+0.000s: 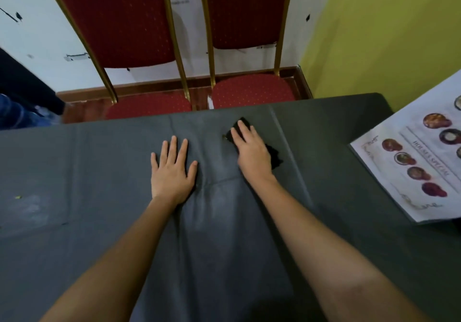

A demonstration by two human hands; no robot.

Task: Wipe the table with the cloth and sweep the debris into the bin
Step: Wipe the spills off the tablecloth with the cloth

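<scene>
A table (pixel 87 172) covered in dark grey fabric fills the lower view. My right hand (pixel 252 154) lies flat on a small black cloth (pixel 274 158), pressing it onto the table near the far edge; the cloth sticks out beyond my fingertips and to the right of my palm. To its left, my left hand (pixel 172 172) rests palm down on the tablecloth with fingers spread, holding nothing. A tiny yellow-green crumb (pixel 18 197) and a pale smear (pixel 27 207) mark the table at the left. No bin is in view.
A laminated menu (pixel 411 172) with food pictures lies on the table's right side. Two red chairs with gold frames (pixel 117 22) (pixel 247 12) stand against the white wall beyond the far edge. A person's dark sleeve and jeans (pixel 22 92) show at far left.
</scene>
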